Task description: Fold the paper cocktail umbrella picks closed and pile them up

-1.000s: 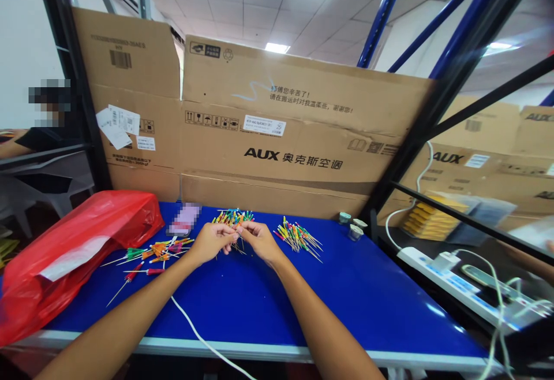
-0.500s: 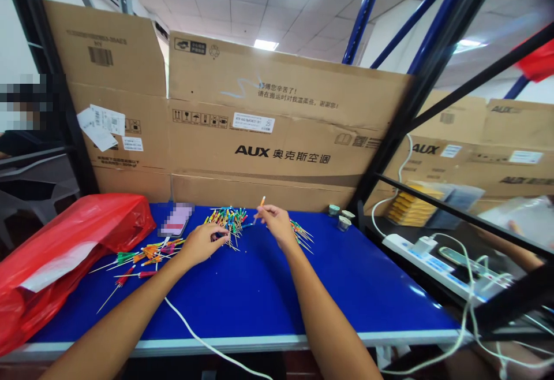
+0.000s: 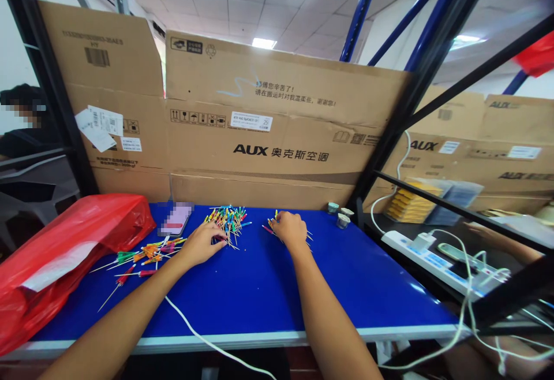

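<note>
A heap of thin wooden sticks with coloured tips (image 3: 228, 218) lies at the back middle of the blue table (image 3: 242, 299). My left hand (image 3: 204, 243) rests at the heap's left front, thumb and fingers curled near the stick ends; whether it pinches one is too small to tell. Over a smaller pile of similar sticks (image 3: 269, 229) to the right is my right hand (image 3: 291, 228), back upward, its fingertips hidden under it. Several paper-umbrella sticks (image 3: 151, 252), orange, green and red, lie left of my left hand.
A red plastic bag (image 3: 116, 218) covers the table's left end, beside a phone (image 3: 176, 218). Small cups (image 3: 343, 220) stand at the back right. A white cable (image 3: 203, 339) crosses the front edge. Cardboard (image 3: 259, 189) walls the back; a power strip (image 3: 433, 261) lies right.
My right hand has moved right and down onto the smaller pile; the orange-tipped stick it held up no longer shows. My left hand has barely moved.
</note>
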The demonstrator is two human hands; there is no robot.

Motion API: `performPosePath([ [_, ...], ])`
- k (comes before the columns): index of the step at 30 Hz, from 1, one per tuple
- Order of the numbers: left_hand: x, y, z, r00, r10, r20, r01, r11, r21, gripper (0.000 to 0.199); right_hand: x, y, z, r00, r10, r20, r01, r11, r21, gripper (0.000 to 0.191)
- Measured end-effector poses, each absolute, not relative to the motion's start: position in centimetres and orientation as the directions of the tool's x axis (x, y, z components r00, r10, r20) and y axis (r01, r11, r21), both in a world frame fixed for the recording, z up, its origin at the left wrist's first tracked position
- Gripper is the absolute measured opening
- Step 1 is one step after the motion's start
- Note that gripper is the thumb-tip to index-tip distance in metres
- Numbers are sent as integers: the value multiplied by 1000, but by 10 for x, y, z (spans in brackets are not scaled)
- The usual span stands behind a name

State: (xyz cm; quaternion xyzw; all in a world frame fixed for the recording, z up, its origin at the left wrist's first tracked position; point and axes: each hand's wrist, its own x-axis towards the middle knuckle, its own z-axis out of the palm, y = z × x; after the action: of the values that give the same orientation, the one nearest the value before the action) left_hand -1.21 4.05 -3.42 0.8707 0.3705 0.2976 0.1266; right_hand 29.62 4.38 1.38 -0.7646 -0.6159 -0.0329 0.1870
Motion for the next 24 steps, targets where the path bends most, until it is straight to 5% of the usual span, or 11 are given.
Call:
performPosePath([
  [5, -8, 34, -30, 573, 700, 427, 547, -714, 437, 29, 266, 38, 16, -173, 896, 409, 903, 310, -298, 33],
  [9, -6, 31, -32, 619, 666, 416, 535, -745, 398, 31, 230, 30, 5, -471, 808, 354, 771, 572, -281, 20],
  [24, -8, 33, -30, 582, 707, 402, 547, -706, 450, 22, 214, 22, -5, -291, 924, 249, 932, 333, -147, 14],
])
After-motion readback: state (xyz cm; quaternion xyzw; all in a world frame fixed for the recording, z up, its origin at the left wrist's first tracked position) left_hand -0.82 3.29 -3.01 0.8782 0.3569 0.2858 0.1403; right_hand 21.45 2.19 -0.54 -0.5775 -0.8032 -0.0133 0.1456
